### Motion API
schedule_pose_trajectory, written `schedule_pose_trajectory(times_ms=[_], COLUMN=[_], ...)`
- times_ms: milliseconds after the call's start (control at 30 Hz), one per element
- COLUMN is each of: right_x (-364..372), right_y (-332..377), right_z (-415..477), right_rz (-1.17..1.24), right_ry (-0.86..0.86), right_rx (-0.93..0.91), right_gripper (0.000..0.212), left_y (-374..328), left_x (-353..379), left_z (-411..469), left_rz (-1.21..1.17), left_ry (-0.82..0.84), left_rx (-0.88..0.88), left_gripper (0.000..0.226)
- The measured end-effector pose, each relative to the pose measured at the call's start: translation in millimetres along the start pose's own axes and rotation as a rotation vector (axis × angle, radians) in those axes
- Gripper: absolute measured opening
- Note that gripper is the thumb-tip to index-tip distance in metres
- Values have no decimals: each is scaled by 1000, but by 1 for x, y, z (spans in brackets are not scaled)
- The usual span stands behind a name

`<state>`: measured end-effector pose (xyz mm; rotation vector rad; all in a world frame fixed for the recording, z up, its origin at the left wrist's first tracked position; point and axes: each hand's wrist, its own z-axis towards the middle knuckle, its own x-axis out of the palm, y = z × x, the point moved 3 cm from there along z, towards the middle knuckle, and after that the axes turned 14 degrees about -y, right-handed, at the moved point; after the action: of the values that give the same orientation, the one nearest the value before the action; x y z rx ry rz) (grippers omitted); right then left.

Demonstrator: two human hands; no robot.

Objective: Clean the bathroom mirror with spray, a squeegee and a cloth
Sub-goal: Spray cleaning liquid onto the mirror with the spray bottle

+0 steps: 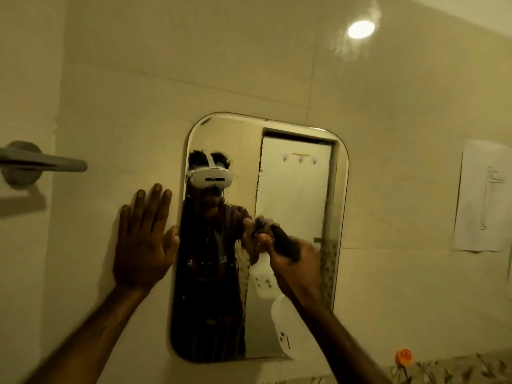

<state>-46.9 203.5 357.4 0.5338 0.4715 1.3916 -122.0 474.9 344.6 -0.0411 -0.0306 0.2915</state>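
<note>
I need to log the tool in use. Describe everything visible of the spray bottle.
The spray bottle has a white, translucent-looking plastic body with a few small dark marks and a dark spray head on top. The right hand grips it around the neck and head, hiding the trigger, with the body hanging below the wrist. It is held close in front of the lower right of the mirror, nozzle towards the glass, which reflects it. Whether it holds liquid cannot be told.

My spray bottle (282, 325) is milky translucent plastic with a dark matt head, the mirror (293, 189) smooth reflective glass, the wall tiles (249, 65) glossy (lamp glare shows), the sheet (482, 195) paper.
</note>
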Motion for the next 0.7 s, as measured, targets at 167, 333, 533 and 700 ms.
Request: schedule_pose_trajectory(times_ms=[167, 333, 533, 700], right_x=[1, 13, 27, 32], right_y=[14, 8, 4, 15], right_z=[15, -2, -14, -3], right_rz=[-39, -33, 18, 76], right_ry=[132, 253, 315, 225], right_rx=[5, 15, 52, 60], right_gripper=[18, 12, 24, 15], left_y=[1, 1, 1, 2], left_x=[1, 0, -1, -1], left_z=[0, 0, 1, -1], left_rz=[5, -6, -6, -26], left_ry=[11, 21, 49, 34], left_rx=[-1, -3, -8, 2], left_gripper=[69, 69, 68, 68])
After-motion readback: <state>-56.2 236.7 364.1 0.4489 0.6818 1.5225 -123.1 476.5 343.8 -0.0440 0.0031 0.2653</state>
